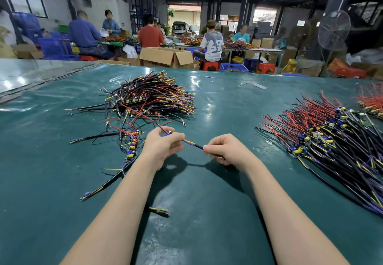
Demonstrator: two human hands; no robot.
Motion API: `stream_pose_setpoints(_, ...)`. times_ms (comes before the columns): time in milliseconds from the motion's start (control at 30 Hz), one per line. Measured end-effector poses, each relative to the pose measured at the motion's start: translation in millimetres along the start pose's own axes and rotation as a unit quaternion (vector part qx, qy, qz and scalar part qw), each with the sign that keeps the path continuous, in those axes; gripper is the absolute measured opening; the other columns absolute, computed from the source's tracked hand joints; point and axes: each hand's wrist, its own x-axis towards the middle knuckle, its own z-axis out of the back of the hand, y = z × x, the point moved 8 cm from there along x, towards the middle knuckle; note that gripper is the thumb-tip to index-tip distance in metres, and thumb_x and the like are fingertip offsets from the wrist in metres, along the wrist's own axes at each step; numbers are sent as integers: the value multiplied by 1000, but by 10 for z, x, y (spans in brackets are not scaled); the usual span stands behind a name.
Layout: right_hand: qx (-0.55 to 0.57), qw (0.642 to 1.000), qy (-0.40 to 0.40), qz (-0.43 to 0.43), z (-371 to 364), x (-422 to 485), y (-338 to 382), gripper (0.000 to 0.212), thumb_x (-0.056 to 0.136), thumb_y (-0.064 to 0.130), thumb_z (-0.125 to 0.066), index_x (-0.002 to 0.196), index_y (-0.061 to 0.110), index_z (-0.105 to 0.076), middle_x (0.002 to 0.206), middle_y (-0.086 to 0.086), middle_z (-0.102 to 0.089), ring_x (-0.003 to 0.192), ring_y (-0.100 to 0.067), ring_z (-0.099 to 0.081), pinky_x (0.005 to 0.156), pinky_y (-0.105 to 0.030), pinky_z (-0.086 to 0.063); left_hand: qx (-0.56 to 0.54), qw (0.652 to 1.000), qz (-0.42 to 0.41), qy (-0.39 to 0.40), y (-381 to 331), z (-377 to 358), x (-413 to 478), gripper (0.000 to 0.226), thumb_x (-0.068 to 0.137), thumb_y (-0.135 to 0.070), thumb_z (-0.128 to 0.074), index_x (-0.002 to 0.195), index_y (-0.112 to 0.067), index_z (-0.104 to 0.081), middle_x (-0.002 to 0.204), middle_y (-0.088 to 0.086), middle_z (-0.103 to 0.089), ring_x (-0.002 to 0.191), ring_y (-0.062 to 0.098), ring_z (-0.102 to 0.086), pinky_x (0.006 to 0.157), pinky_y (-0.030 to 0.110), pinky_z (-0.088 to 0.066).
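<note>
Both hands hold one wired circuit piece [191,143] a little above the green table [207,213]. My left hand [162,147] pinches its small board end, where red wires trail away to the far left. My right hand [224,149] grips the black sheathed cable, from which yellow and purple leads run across to the left hand. The stretch between the hands is taut and nearly level.
A tangled heap of wired boards [153,93] lies at the back centre. A neat fanned pile [327,136] lies at right, with another [371,103] behind it. Loose pieces [128,142] and cable offcuts [158,209] lie at left. Several people work at far tables.
</note>
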Motion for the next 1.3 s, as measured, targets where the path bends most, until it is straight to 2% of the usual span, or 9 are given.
stream_pose_setpoints(133, 8, 999, -37, 3, -3, 14, 34, 28, 85, 15, -62, 58, 13, -61, 50, 0, -45, 35, -7, -28, 37, -13, -24, -133, 989, 65, 28, 140, -123, -8, 11, 85, -1, -61, 76, -7, -59, 55, -2, -64, 46, 2, -59, 54, 15, -54)
stream_pose_setpoints(233, 2, 997, -71, 6, 14, 22, 44, 28, 84, 15, -63, 56, 14, -60, 50, 1, -45, 36, -6, -30, 41, -14, -25, -95, 991, 62, 71, 209, -258, -43, 11, 88, -1, -57, 80, -6, -61, 61, -2, -66, 52, 2, -61, 56, 14, -54)
stream_pose_setpoints(333, 22, 995, -96, 5, 41, 25, 53, 28, 82, 13, -64, 55, 13, -59, 49, 1, -43, 36, -7, -29, 40, -14, -24, -43, 994, 44, 94, 229, -331, -68, 19, 94, -13, -52, 78, -8, -63, 70, 1, -67, 63, 7, -63, 62, 17, -56)
stream_pose_setpoints(567, -61, 989, -135, -20, -23, 73, 20, 39, 80, 28, -69, 49, 15, -51, 44, 3, -43, 33, -5, -33, 40, -16, -25, -114, 993, 4, 35, 174, -313, -76, 29, 99, -18, -41, 76, -8, -58, 67, 2, -67, 67, 11, -65, 69, 24, -53)
stream_pose_setpoints(667, -10, 996, -85, 8, -110, 64, 80, 33, 84, 22, -65, 54, 13, -56, 48, 1, -42, 33, -5, -30, 37, -14, -23, -185, 983, -4, 9, 120, -248, -44, 31, 100, -21, -39, 78, -9, -57, 69, 2, -68, 71, 13, -64, 66, 23, -53)
stream_pose_setpoints(767, 54, 998, -19, 15, -153, 12, 112, 25, 88, 12, -60, 63, 10, -61, 52, 0, -42, 33, -6, -30, 35, -13, -20, -249, 968, -16, 0, 40, -194, -14, 33, 99, -21, -39, 76, -7, -57, 59, 0, -69, 59, 10, -68, 59, 23, -56)
stream_pose_setpoints(933, 2, 1000, -12, -4, -235, 1, 171, 33, 89, 21, -59, 58, 10, -59, 48, 0, -44, 31, -6, -32, 35, -14, -22, -311, 949, -54, 6, -117, -155, -26, 31, 98, -15, -42, 75, -4, -59, 60, 3, -70, 60, 10, -69, 60, 23, -58)
stream_pose_setpoints(1100, 61, 998, -15, 3, -319, 14, 205, 38, 90, 25, -58, 56, 9, -56, 34, 8, -38, 28, -7, -25, 35, -11, -19, -337, 937, -89, -20, -206, -71, -21, 31, 99, -17, -39, 77, -5, -57, 58, -1, -69, 56, 7, -67, 58, 21, -57)
stream_pose_setpoints(1300, 150, 988, 27, 8, -325, -7, 139, 26, 92, 9, -53, 67, 9, -62, 40, 9, -44, 32, -5, -31, 37, -13, -26, -403, 910, -84, -48, -285, 142, 33, 32, 99, -23, -41, 75, -9, -57, 55, -2, -67, 49, 6, -64, 53, 21, -56)
